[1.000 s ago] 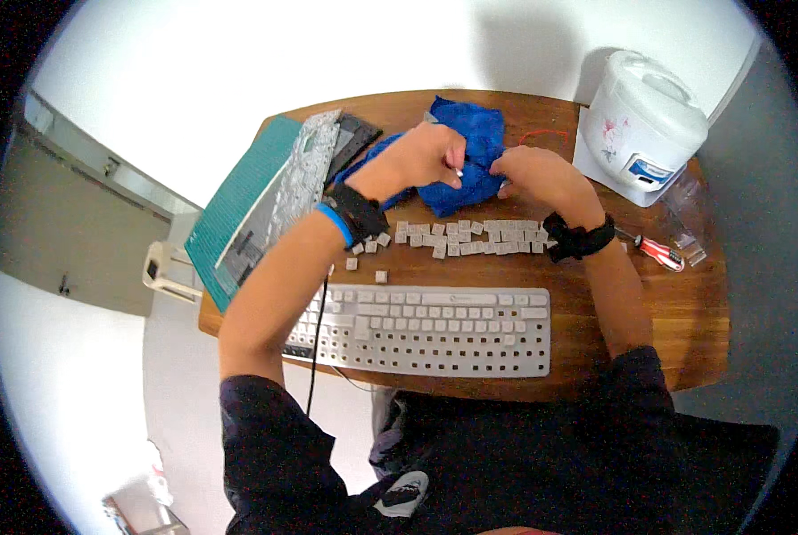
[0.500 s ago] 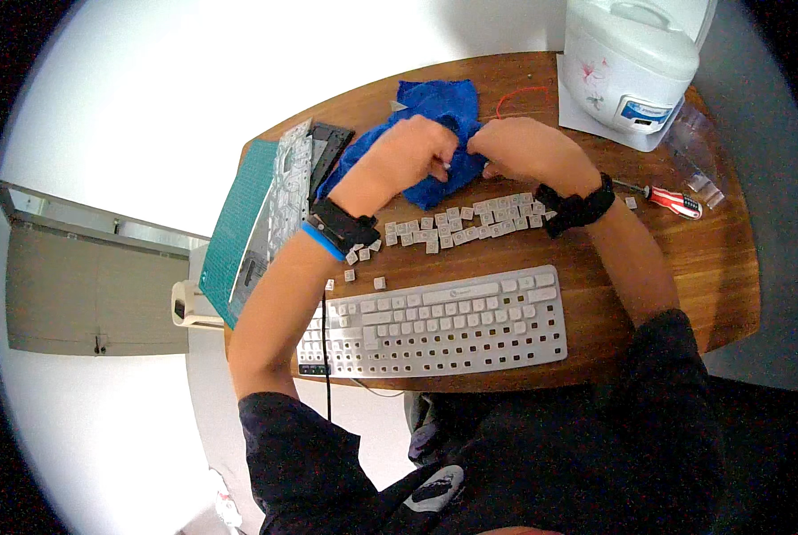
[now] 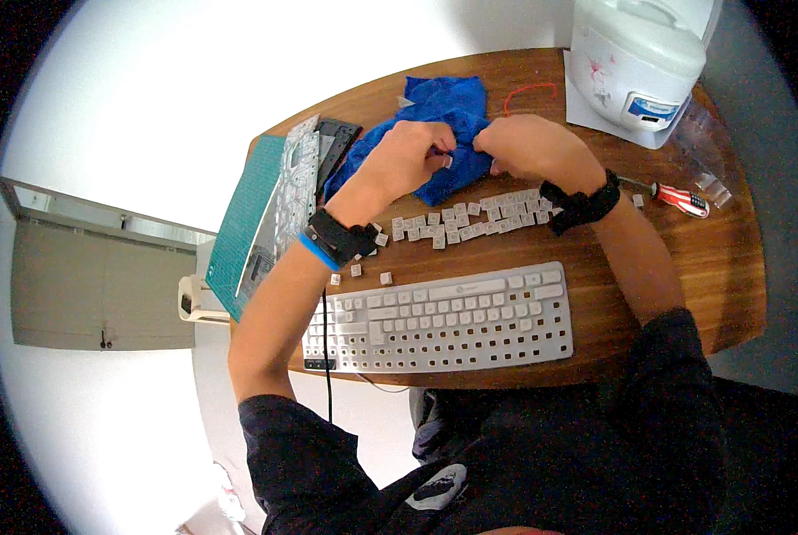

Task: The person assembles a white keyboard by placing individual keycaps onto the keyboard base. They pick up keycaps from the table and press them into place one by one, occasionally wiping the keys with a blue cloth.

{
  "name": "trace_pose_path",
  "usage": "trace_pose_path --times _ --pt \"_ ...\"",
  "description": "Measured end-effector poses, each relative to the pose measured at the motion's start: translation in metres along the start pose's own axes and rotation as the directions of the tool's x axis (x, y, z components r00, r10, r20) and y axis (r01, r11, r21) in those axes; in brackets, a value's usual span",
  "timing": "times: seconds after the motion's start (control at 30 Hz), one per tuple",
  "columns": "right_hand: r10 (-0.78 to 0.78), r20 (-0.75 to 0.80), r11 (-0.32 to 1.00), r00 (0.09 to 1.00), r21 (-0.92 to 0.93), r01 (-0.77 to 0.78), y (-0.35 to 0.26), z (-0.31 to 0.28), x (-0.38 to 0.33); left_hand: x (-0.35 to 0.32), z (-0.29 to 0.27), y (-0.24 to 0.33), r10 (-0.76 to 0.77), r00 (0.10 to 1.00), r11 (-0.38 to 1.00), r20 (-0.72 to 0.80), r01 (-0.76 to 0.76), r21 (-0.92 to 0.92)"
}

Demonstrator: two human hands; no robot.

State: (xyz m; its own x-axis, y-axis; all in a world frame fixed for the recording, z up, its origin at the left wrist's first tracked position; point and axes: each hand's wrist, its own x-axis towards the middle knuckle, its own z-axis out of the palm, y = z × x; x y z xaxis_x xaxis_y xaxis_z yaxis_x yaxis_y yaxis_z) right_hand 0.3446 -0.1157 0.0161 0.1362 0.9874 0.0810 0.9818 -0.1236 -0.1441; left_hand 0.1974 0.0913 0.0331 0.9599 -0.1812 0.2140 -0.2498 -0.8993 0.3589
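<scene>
My left hand (image 3: 409, 155) is closed in a pinch on a small white keycap (image 3: 448, 162), which shows at the fingertips over a crumpled blue cloth (image 3: 448, 96). Closed at the cloth's right side is my right hand (image 3: 538, 148); its fingers look pinched on a fold, though they are partly hidden. Below both hands, several white keycaps (image 3: 457, 225) lie in loose rows on the wooden table. Nearer to me rests a white keyboard (image 3: 470, 341), with caps on its far rows and many bare key sockets in its near rows.
A green cutting mat (image 3: 243, 209) lies at the left under a patterned keyboard plate (image 3: 296, 165) and a dark panel (image 3: 334, 143). At the right are a red-handled screwdriver (image 3: 682, 200), clear plastic pieces (image 3: 707, 160) and a white rice cooker (image 3: 635, 67). A black cable (image 3: 326, 321) crosses the keyboard.
The left hand's fingers have turned a little, so the keycap shows more plainly. Both hands stay over the cloth. The whole view has shifted slightly.
</scene>
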Motion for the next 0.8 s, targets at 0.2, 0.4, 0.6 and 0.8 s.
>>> trace_pose_path --times 0.2,0.4,0.6,0.8 --pt "0.001 0.013 1.000 1.000 0.005 -0.001 0.003 0.002 0.000 -0.004 0.000 0.003 0.006 1.000 0.995 0.023 -0.008 0.099" --pt "-0.142 -0.178 0.989 0.974 0.013 0.147 0.015 0.016 0.000 -0.006 -0.007 -0.001 0.017 1.000 0.984 0.021 -0.020 0.178" --pt "-0.165 -0.091 0.986 0.982 0.012 0.167 0.021 0.017 0.001 -0.028 0.003 0.010 0.151 0.984 0.934 -0.089 -0.113 0.339" --pt "-0.037 0.127 0.999 0.991 0.044 0.032 0.014 -0.010 0.005 -0.076 -0.044 0.019 0.019 0.988 0.967 0.155 -0.058 0.248"
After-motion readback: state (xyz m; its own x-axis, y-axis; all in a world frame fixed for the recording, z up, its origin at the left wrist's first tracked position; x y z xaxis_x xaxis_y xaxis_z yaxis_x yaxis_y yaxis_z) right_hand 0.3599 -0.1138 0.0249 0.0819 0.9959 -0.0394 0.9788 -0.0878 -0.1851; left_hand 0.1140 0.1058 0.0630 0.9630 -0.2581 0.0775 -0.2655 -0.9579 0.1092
